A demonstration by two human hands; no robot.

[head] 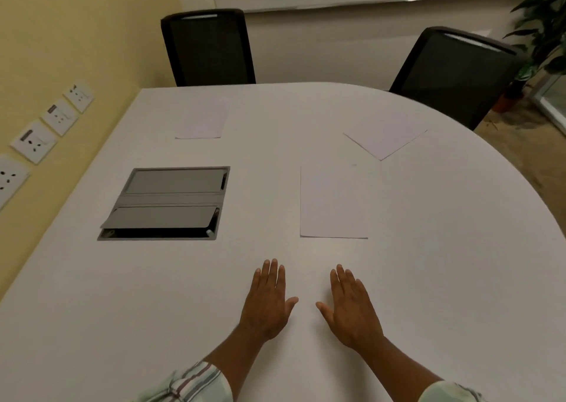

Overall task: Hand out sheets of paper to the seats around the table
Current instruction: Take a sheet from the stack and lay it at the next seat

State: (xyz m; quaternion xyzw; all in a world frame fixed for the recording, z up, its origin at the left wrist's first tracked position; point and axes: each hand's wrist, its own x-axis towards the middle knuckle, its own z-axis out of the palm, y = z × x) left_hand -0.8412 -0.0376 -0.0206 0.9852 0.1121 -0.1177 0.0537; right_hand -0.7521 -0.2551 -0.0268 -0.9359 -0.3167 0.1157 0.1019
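Observation:
Three white sheets lie on the white table (444, 264). One sheet (203, 118) rests in front of the far left chair (209, 48). A second sheet (384, 135) lies angled before the far right chair (456, 75). The nearest sheet (332, 201) lies straight, a little beyond my hands. My left hand (268, 300) and my right hand (349, 308) rest flat on the table, palms down, fingers extended, holding nothing.
A grey cable box (167, 202) is set into the table at left, its near flap partly raised. Wall sockets (50, 126) line the yellow wall on the left. A potted plant (542, 34) stands at the far right, a whiteboard behind the chairs.

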